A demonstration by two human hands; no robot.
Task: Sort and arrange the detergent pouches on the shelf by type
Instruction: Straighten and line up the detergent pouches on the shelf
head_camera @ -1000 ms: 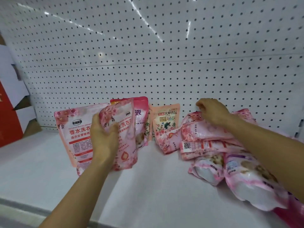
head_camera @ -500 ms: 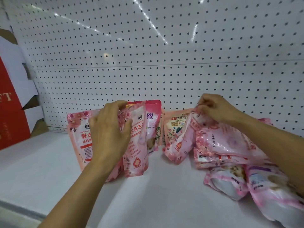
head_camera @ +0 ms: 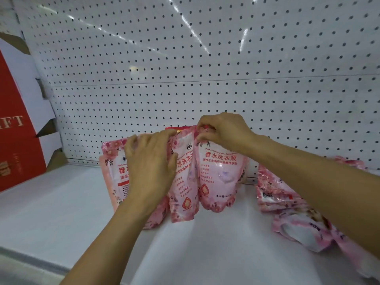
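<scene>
Left hand: the left hand (head_camera: 151, 163) lies nearest the camera, fingers curled over the tops of two upright pink flower-printed plastic detergent pouches (head_camera: 183, 177); it holds them pressed together at the left of the row.
Right hand: the right hand (head_camera: 223, 130) reaches in from the right, a little farther back; its fingertips pinch the top seal of a third pink flower-printed pouch with red lettering (head_camera: 221, 175).
Key relation: the pinched pouch hangs straight below the right hand, long axis upright, its bottom just at the white shelf board (head_camera: 216, 243); its left edge touches the pouches under the left hand; so the right hand is the nearer one for seating it, the left only steadies.
Unsorted heap: a loose pile of pink pouches lying flat (head_camera: 287, 194) sits well apart to the right, partly hidden by the right forearm.
Behind the row: the top of a darker pink pouch (head_camera: 174, 128) shows at the back; its type is too hidden to tell.
Backdrop: a white perforated back panel (head_camera: 205, 68); a red and white cardboard carton (head_camera: 18, 130) at far left.
Judgement: the matching row looks partly built; the heap is not yet sorted.
</scene>
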